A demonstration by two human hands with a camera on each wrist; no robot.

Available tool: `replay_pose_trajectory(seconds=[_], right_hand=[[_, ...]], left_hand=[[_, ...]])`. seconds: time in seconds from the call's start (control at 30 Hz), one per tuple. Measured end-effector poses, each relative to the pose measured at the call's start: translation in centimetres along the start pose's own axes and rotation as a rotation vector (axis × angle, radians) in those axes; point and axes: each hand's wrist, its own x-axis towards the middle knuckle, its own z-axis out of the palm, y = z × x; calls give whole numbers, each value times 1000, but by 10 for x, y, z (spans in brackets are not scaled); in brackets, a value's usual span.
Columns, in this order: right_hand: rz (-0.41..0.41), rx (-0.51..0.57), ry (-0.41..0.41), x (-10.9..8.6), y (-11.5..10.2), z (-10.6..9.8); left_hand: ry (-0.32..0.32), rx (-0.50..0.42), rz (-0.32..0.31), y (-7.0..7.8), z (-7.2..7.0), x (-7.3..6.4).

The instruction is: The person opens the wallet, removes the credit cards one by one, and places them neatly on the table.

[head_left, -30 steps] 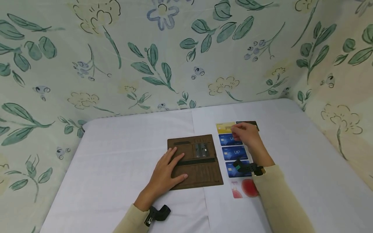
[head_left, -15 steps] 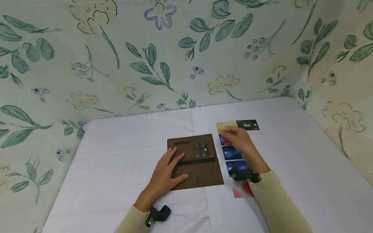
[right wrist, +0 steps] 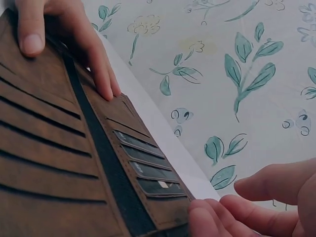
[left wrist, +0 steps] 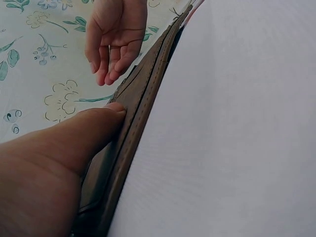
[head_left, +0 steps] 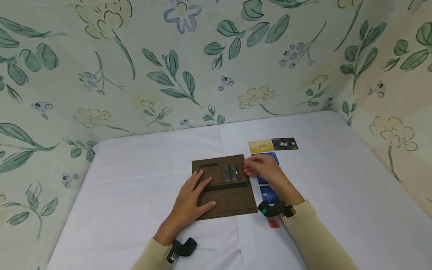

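A brown wallet lies spread open on the white cloth. My left hand rests on its left side with the fingers spread, and in the left wrist view the thumb lies on the leather. At the wallet's upper right edge is my right hand, its fingers loosely bent and nothing visible in them. In the right wrist view the right fingertips appear to touch that edge, with the thumb slightly apart. Dark cards sit in the wallet's slots.
To the wallet's right, a yellow card and a black VIP card lie side by side. Blue cards and a red-and-white card run below them, partly hidden by the right arm. A floral curtain hangs behind the table.
My right hand has moved left and slightly down from over the cards to the wallet's edge, uncovering the yellow and black cards. The left hand and wallet stay in place.
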Motion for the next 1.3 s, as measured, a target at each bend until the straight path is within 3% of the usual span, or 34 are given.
replay_pose_trajectory(seconds=[0.13,0.43,0.77,1.3], right_hand=[[-11,59,-40,-2,-1,3],[12,59,-61,-3,0,11],[58,30,-32,-4,-4,15],[101,52,-20,-10,-7,16]], left_hand=[[-11,-6,-10,1,0,0],[-31,-20,-24,3,-1,-1],[6,-28,-8,3,-2,0],[4,-28,-8,4,-3,0]])
